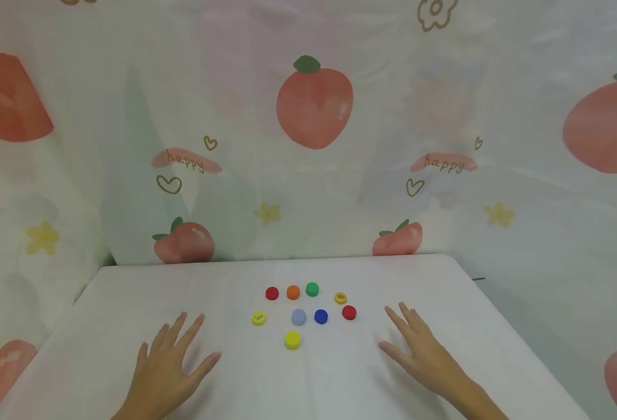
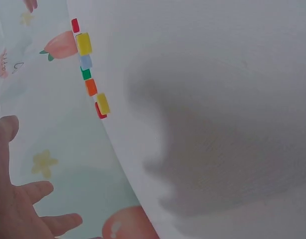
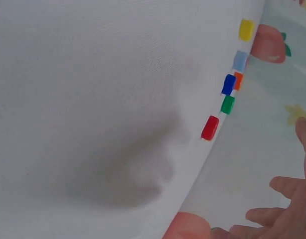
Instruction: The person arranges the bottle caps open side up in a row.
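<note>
Several round plastic bottle caps lie scattered mid-table. The back row has a red cap [image 1: 272, 293], an orange cap [image 1: 293, 292], a green cap [image 1: 312, 289] and a printed yellow cap [image 1: 341, 298]. Before them are another printed yellow cap [image 1: 258, 318], a light blue cap [image 1: 299, 317], a dark blue cap [image 1: 321, 317] and a second red cap [image 1: 349, 312]. Nearest me is a plain yellow cap [image 1: 292, 340]. My left hand [image 1: 167, 367], fingers spread, hovers left of the caps, holding nothing. On their right my right hand [image 1: 425, 356] hovers likewise, empty, its shadow below.
A white cloth covers the table [image 1: 234, 379]. Behind it and on both sides hangs a pale curtain [image 1: 313, 192] printed with peaches, flowers and "happy". The table's back edge runs along the foot of the curtain, a short way beyond the caps.
</note>
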A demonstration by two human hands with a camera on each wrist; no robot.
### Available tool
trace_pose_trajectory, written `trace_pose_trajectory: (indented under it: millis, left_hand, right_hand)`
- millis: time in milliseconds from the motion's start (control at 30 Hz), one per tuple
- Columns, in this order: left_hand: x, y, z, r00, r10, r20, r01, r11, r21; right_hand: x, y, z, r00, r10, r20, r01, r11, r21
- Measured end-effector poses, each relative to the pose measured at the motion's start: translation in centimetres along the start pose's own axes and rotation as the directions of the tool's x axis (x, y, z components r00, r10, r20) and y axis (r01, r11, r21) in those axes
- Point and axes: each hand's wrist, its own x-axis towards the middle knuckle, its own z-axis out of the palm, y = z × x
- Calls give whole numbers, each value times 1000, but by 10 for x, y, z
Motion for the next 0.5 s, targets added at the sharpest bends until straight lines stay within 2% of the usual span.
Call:
trace_pose_trajectory:
  millis: [233,500]
  left_hand:
    - [9,4,11,998,59,-23,-60,998,-34]
    - [14,13,22,997,79,10,-76,983,-170]
  right_hand:
    - [11,-10,6,997,-67,-37,67,998,-9]
    - [21,-23,17,997,-71,14,70,997,37]
